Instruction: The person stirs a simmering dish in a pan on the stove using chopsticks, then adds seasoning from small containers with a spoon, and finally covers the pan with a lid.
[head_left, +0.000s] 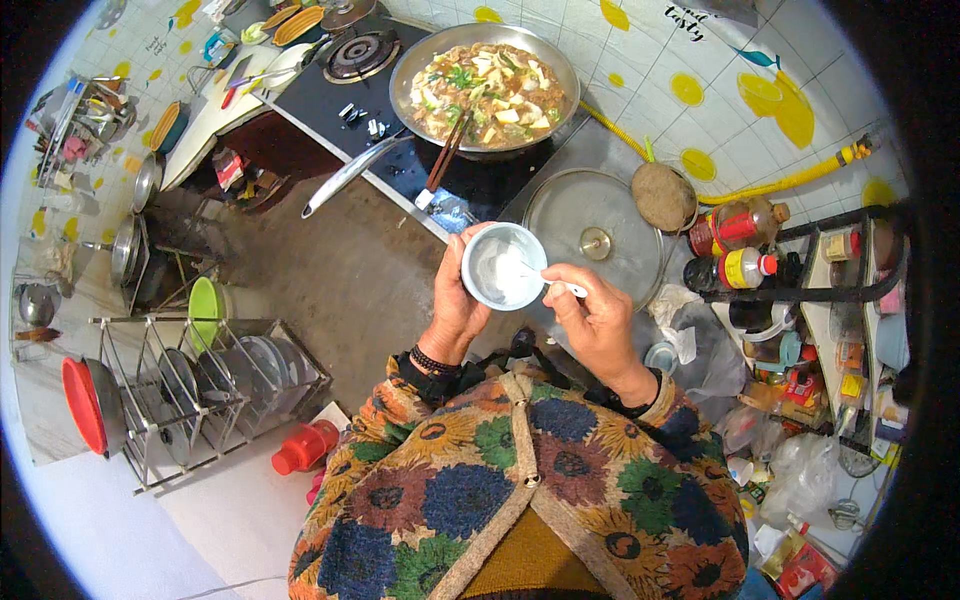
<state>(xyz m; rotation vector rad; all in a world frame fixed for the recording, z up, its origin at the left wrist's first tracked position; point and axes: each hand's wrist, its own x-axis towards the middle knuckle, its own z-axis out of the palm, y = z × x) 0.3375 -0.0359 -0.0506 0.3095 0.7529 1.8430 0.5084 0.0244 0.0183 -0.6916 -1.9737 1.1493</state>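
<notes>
My left hand grips a small pale blue bowl from its left side, in front of my chest. White powder lies inside the bowl. Between the thumb and fingers of my right hand is the handle of a small white spoon, whose head is down in the powder. Beyond the bowl, a steel frying pan on the stove holds a stew with pale chunks and green leaves. A pair of chopsticks leans in the pan, tips in the food.
The pan's long handle juts over the counter edge. A glass lid lies right of the stove. Sauce bottles stand by a rack at right. A knife rests on the left board. A metal pot rack stands lower left.
</notes>
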